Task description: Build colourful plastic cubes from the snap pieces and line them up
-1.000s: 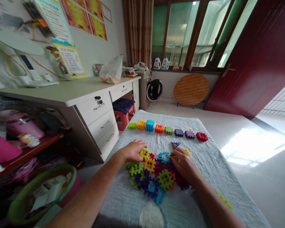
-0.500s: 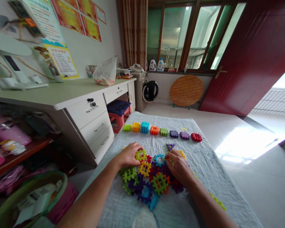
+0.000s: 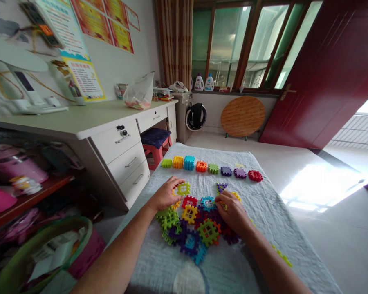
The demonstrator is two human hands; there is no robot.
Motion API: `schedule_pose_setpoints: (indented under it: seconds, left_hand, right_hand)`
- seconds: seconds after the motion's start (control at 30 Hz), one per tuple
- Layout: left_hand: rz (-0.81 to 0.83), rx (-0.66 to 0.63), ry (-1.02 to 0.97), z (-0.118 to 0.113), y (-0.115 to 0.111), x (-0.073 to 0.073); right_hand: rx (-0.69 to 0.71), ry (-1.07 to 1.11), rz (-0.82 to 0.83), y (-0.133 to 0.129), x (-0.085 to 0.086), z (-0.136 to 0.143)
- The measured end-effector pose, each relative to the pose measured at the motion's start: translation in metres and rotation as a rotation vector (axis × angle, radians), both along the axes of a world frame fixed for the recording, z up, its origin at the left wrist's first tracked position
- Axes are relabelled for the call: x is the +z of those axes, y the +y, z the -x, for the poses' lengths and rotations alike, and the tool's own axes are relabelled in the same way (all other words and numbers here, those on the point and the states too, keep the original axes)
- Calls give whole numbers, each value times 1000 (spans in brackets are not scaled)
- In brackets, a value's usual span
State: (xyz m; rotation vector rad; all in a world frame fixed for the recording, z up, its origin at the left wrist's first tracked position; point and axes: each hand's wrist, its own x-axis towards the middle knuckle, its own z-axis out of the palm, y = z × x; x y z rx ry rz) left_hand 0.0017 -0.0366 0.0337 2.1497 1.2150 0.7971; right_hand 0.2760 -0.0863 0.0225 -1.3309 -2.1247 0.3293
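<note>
A pile of colourful interlocking plastic pieces [image 3: 189, 214] lies on the cloth-covered table [image 3: 171, 271]. My left hand [image 3: 167, 194] is at the pile's upper left, its fingers apart beside a yellow-green square piece [image 3: 183, 188]; whether it touches that piece is unclear. At the upper right of the pile, my right hand [image 3: 232, 207] has its fingers bent over a yellowish piece [image 3: 223, 205], mostly hidden under them. Between the hands are a light blue square [image 3: 207, 203] and a red square [image 3: 189, 201]. A purple triangle [image 3: 221, 187] lies just beyond my right fingers.
Across the far part of the table runs a row of stacked pieces, from lime [image 3: 167, 163] to red [image 3: 255, 176]. Left of the table stand a desk with drawers [image 3: 125, 157] and a green-rimmed basket [image 3: 88, 237]. A yellow-green piece [image 3: 282, 256] lies near the right edge.
My left hand has drawn back slightly from the yellow-green square, which now sits farther up, uncovering the red square. My right hand stays over the same spot. The view has shifted slightly.
</note>
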Motion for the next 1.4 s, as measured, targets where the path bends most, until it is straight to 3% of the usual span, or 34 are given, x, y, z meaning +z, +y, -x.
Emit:
schedule_pose_setpoints:
  seconds: [0.17,0.33,0.43,0.5,0.6,0.67,0.77,0.9,1.13,1.4]
  left_hand:
    - [-24,-25,18,-1,0,-6]
    - [-137,129,38,1,4,-12]
    - [-109,198,19,8,6,-7]
    - [1,161,39,16,2,1]
    - [185,-27,150,29,-11,16]
    - [202,-117,225,37,-23,26]
    - [170,-146,278,42,-40,33]
    - [186,-151,336,42,-49,29]
    - [133,-98,330,42,-45,23]
    - [-47,130,191,28,-34,6]
  right_hand:
    - [7,8,-6,-1,2,0]
    - [10,8,-16,-2,2,0]
    - [13,12,-18,-2,1,0]
    - [17,12,-17,-1,2,0]
    - [20,4,-8,-2,2,0]
    - [22,-2,-3,-2,2,0]
    - [29,-9,-3,-1,0,0]
    - [33,-9,0,0,-2,0]
    - [23,-17,-5,0,-1,-1]
    - [29,-14,3,-1,0,0]
